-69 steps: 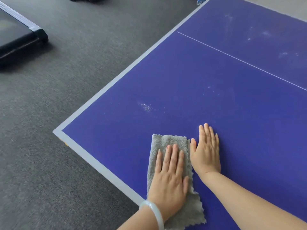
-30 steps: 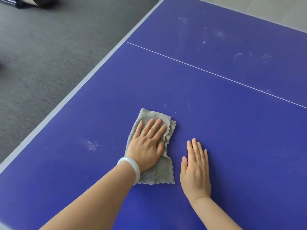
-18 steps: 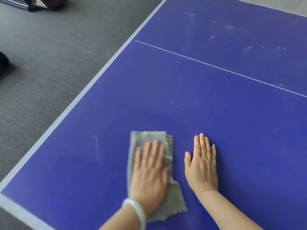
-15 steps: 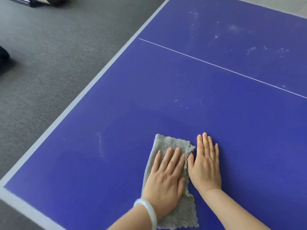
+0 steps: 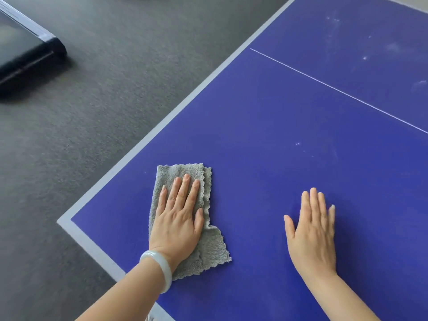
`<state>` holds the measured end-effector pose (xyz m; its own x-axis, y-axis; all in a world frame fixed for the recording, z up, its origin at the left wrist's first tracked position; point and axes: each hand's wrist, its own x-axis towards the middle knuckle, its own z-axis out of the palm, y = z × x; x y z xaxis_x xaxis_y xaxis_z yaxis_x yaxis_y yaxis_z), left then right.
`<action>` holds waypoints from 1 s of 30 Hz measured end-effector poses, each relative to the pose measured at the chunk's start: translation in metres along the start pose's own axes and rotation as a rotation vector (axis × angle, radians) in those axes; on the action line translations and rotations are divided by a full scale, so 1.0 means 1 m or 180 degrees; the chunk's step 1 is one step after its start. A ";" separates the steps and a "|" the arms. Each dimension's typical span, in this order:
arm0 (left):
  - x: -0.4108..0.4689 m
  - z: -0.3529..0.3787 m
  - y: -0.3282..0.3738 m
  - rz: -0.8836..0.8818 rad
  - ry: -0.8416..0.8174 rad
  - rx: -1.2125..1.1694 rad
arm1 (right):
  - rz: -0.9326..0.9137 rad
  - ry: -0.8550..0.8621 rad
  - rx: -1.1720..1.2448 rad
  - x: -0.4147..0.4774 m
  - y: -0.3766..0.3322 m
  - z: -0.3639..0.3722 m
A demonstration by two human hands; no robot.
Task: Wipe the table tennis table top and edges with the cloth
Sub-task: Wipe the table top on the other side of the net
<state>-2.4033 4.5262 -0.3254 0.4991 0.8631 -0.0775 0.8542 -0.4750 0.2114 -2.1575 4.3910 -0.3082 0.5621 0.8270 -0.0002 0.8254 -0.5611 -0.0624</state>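
My left hand (image 5: pixel 177 218) lies flat with straight fingers, pressing on the folded grey terry cloth (image 5: pixel 209 249), which sits on the blue table tennis worktop (image 5: pixel 266 140) near its corner, just inside the pale grey edge band (image 5: pixel 148 137). A pale jade-coloured bangle (image 5: pixel 163 268) circles that wrist. My right hand (image 5: pixel 312 230) rests palm down on the bare blue surface, fingers straight and close together, well apart from the cloth. A thin white line (image 5: pixel 335 89) crosses the worktop further out, with whitish dusty smudges (image 5: pixel 333 24) beyond it. The dark grey carpeted floor (image 5: pixel 92 112) lies to the left, with a black flat-framed object (image 5: pixel 25 54) on it.
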 end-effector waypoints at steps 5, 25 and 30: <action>-0.001 -0.007 0.001 0.0010 -0.0091 -0.0016 | -0.0763 -0.0362 0.0534 0.025 -0.113 0.013; 0.057 -0.017 -0.072 -0.0715 -0.0079 0.0002 | -0.0544 -0.0220 0.0068 0.034 -0.147 0.027; -0.048 0.000 0.001 -0.0276 -0.0030 -0.0054 | -0.0533 -0.0194 0.0084 0.034 -0.149 0.025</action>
<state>-2.4265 4.4846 -0.3220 0.4247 0.8992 -0.1054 0.8918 -0.3954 0.2198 -2.2629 4.5039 -0.3239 0.4120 0.9099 -0.0481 0.9052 -0.4148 -0.0928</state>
